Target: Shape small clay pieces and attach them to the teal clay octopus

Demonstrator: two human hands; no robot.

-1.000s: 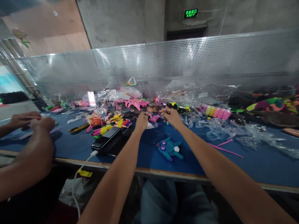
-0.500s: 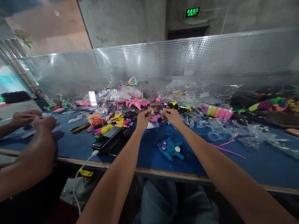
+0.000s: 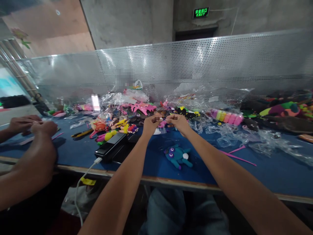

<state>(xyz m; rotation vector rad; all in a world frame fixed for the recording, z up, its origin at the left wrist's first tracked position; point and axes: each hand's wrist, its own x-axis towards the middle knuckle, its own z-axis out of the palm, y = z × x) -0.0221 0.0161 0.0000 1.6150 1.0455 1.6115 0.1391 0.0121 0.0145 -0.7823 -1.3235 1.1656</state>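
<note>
Since a second ago your left hand (image 3: 151, 123) and right hand (image 3: 178, 121) have closed in together at mid-frame above the blue felt table (image 3: 244, 173), fingertips pinched on a tiny pale clay bit (image 3: 161, 119) between them, still being shaped, I judge. Below it lies a soft teal clay figure (image 3: 177, 156), seemingly unfinished; crinkly clear wrap (image 3: 244, 137) fills the right.

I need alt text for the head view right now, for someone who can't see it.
Both hands, left hand and right hand, meet above a blue table, pinching a small pale piece between their fingertips. A teal clay figure lies nearer, colourful clay figures and clear wrap beyond; a co-worker's hands work at left.
</note>
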